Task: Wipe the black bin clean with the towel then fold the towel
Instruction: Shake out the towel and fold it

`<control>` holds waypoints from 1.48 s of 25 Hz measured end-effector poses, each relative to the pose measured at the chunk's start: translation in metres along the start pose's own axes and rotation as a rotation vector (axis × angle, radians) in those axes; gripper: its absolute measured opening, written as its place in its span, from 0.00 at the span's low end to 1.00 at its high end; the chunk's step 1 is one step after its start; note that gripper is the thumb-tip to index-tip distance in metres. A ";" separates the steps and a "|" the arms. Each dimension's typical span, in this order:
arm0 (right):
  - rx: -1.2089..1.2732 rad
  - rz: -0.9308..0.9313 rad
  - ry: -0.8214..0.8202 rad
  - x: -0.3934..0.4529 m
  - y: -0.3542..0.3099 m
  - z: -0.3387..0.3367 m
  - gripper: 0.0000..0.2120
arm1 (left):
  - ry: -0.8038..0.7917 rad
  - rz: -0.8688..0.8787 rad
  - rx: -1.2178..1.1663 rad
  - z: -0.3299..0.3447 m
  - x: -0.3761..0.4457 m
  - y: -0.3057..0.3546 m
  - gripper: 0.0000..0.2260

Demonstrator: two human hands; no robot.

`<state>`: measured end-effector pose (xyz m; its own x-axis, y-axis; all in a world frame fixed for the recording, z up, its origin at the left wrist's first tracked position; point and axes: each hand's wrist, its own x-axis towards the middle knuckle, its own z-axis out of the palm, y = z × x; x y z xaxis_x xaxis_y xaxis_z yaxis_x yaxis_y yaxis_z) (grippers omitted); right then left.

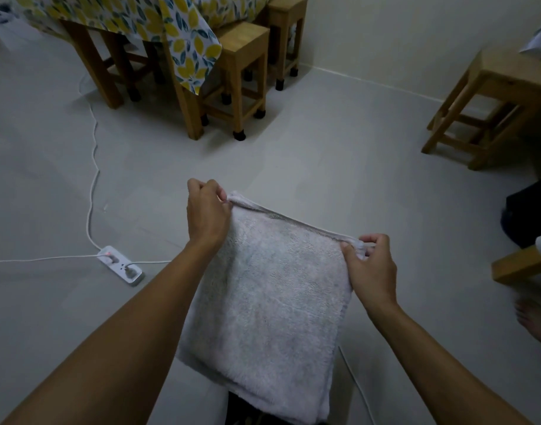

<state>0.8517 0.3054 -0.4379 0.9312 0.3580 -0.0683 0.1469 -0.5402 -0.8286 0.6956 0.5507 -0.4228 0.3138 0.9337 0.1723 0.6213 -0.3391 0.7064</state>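
A pale, fluffy towel (269, 289) hangs doubled over in the air in front of me, its lower fold near the bottom of the view. My left hand (206, 210) pinches its upper left corner. My right hand (372, 266) pinches its upper right corner, a little lower and nearer to me. A black object (529, 216) sits on the floor at the right edge, cut off by the frame; it may be the black bin, but I cannot tell. Something dark (247, 409) shows just under the towel's lower edge.
A white power strip (120, 265) with cables lies on the pale floor to the left. A wooden table with a lemon-print cloth (183, 32) and stools (244, 75) stands at the back. Another wooden stool (493, 102) stands at the right. A bare foot (536, 320) shows at the right edge.
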 end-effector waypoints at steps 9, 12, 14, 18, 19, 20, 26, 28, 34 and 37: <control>0.891 0.850 -0.318 0.004 -0.008 0.004 0.08 | -0.190 0.326 0.439 0.022 -0.032 -0.012 0.22; 0.651 0.707 -0.169 0.010 -0.010 0.013 0.12 | -0.318 0.317 0.554 0.021 -0.031 -0.012 0.31; 0.057 0.378 0.045 0.011 -0.009 0.014 0.19 | -0.380 0.318 0.587 0.020 -0.033 -0.011 0.35; -0.747 -0.605 0.139 -0.012 -0.015 0.025 0.21 | -0.354 0.357 0.496 0.013 -0.058 0.000 0.33; -0.748 -0.691 0.083 -0.026 -0.016 0.033 0.20 | -0.327 0.358 0.496 0.009 -0.070 0.004 0.32; -0.743 -0.719 0.026 -0.041 -0.015 0.043 0.20 | -0.296 0.355 0.509 0.005 -0.083 0.007 0.31; -0.780 -0.657 -0.180 -0.097 -0.010 0.066 0.29 | -0.215 0.231 0.625 -0.017 -0.153 -0.012 0.24; -0.777 -0.630 -0.192 -0.098 -0.008 0.066 0.30 | -0.221 0.184 0.624 -0.015 -0.160 -0.020 0.24; -0.745 -0.627 -0.206 -0.101 -0.011 0.062 0.30 | -0.198 0.170 0.623 -0.015 -0.164 -0.017 0.24; -0.752 -0.616 -0.252 -0.100 -0.016 0.059 0.30 | -0.282 0.142 0.614 -0.021 -0.160 -0.012 0.25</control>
<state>0.7366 0.3232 -0.4502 0.5371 0.8409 0.0665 0.8330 -0.5163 -0.1989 0.6230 0.4077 -0.4441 0.5457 0.8379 -0.0097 0.8281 -0.5375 0.1592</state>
